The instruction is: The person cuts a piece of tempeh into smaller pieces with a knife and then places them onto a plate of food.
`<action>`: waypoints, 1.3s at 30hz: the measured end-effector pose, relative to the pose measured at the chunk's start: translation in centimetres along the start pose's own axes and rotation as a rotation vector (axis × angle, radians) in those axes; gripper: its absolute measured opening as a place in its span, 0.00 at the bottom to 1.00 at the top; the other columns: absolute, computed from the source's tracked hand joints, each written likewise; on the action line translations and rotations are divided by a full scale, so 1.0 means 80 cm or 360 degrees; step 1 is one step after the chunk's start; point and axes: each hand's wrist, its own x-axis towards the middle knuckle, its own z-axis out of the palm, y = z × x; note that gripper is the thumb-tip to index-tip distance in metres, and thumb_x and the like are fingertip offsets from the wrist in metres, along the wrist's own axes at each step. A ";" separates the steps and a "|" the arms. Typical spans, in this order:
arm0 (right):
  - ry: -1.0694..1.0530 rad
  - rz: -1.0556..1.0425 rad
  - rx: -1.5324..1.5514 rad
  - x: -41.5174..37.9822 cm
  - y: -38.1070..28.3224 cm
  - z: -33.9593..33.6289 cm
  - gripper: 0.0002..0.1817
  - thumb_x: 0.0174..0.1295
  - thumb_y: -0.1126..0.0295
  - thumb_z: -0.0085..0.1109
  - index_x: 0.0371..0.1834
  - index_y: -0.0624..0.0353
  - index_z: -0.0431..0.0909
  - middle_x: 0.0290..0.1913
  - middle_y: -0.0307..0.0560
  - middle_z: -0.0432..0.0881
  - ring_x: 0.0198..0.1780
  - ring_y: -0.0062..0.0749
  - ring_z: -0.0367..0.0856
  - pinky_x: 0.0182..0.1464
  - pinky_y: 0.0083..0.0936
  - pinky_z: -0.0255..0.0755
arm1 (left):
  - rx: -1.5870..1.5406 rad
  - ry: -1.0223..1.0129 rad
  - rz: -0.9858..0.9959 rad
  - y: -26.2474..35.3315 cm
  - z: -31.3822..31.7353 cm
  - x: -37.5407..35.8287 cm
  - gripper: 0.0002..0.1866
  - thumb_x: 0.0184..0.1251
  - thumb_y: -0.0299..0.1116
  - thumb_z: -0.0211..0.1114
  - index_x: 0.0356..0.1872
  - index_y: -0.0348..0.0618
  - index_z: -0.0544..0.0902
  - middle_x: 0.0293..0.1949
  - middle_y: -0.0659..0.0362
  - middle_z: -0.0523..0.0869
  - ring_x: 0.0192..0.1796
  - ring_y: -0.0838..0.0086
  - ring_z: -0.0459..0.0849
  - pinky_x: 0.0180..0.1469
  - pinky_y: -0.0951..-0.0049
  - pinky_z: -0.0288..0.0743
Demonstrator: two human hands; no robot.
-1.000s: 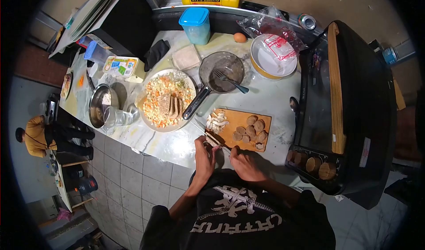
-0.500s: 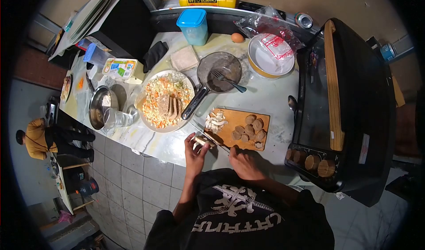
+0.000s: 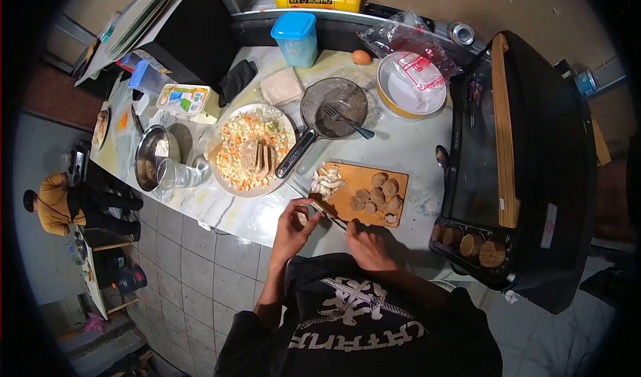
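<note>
My left hand (image 3: 292, 230) is closed around a pale, mushroom-like piece (image 3: 302, 219), its fingers partly covering it. In my right hand (image 3: 368, 246) is a knife (image 3: 332, 217), its blade reaching left over the near edge of the wooden cutting board (image 3: 357, 176) to my left fingertips. A light bit shows beside the blade by those fingers. Several round brown mushroom-like pieces (image 3: 378, 195) lie on the board's right half. White slices (image 3: 326, 180) are heaped at its left end.
Beyond the board lie a pan (image 3: 334, 96) with a fork (image 3: 347, 122) and a plate of chopped vegetables (image 3: 248, 151) bearing brown slabs. A metal bowl (image 3: 152, 156) stands left, a black oven (image 3: 541, 163) right. An egg (image 3: 361, 57) sits at the back. Another person (image 3: 59, 203) stands far left.
My left hand has tipped and lowered slightly, bringing the pale piece down toward the palm. The knife blade has shifted against my left fingertips. The camera view has moved slightly.
</note>
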 end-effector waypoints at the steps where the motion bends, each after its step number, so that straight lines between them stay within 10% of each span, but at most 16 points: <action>1: 0.0003 0.0003 0.0001 -0.001 0.000 0.001 0.11 0.62 0.75 0.46 0.46 0.66 0.64 0.32 0.63 0.82 0.38 0.57 0.84 0.38 0.48 0.77 | 0.0283 0.0065 0.0338 -0.002 0.004 0.005 0.18 0.57 0.26 0.70 0.50 0.45 0.80 0.36 0.59 0.77 0.26 0.75 0.78 0.30 0.75 0.73; 5: 0.0055 0.0000 -0.0026 -0.001 -0.001 0.003 0.13 0.62 0.75 0.45 0.49 0.66 0.64 0.32 0.64 0.82 0.38 0.58 0.84 0.38 0.48 0.77 | 0.0957 -0.0012 0.0578 0.018 -0.001 0.017 0.17 0.54 0.32 0.71 0.47 0.52 0.84 0.41 0.51 0.76 0.29 0.57 0.81 0.35 0.61 0.76; 22: 0.0104 -0.0114 0.0041 -0.009 0.012 0.019 0.13 0.66 0.67 0.47 0.51 0.61 0.66 0.29 0.60 0.81 0.34 0.57 0.82 0.37 0.52 0.73 | 0.1004 -0.0363 0.0921 0.035 -0.032 0.038 0.09 0.52 0.27 0.68 0.36 0.47 0.87 0.41 0.58 0.82 0.39 0.61 0.84 0.38 0.65 0.77; 24: 0.0584 -0.0294 0.0097 -0.009 0.012 0.025 0.11 0.65 0.64 0.54 0.39 0.61 0.70 0.22 0.55 0.79 0.25 0.55 0.80 0.27 0.47 0.72 | 0.0861 -0.0272 0.0879 0.036 -0.042 0.030 0.07 0.55 0.26 0.68 0.35 0.44 0.87 0.38 0.57 0.84 0.39 0.62 0.84 0.39 0.67 0.77; 31: 0.0373 -0.0275 0.0116 -0.002 0.006 0.014 0.12 0.66 0.63 0.52 0.41 0.61 0.71 0.25 0.59 0.81 0.29 0.57 0.82 0.30 0.48 0.74 | 0.0296 0.1094 0.0513 0.031 -0.161 0.031 0.07 0.63 0.29 0.67 0.34 0.34 0.85 0.20 0.66 0.79 0.20 0.89 0.68 0.22 0.85 0.57; 39: 0.0345 -0.0271 0.0042 0.005 0.000 -0.002 0.15 0.66 0.62 0.52 0.45 0.65 0.73 0.25 0.61 0.80 0.29 0.58 0.81 0.32 0.48 0.73 | 0.0193 0.0956 0.0345 0.003 -0.171 0.116 0.14 0.63 0.37 0.68 0.35 0.31 0.85 0.22 0.61 0.84 0.24 0.84 0.76 0.27 0.81 0.67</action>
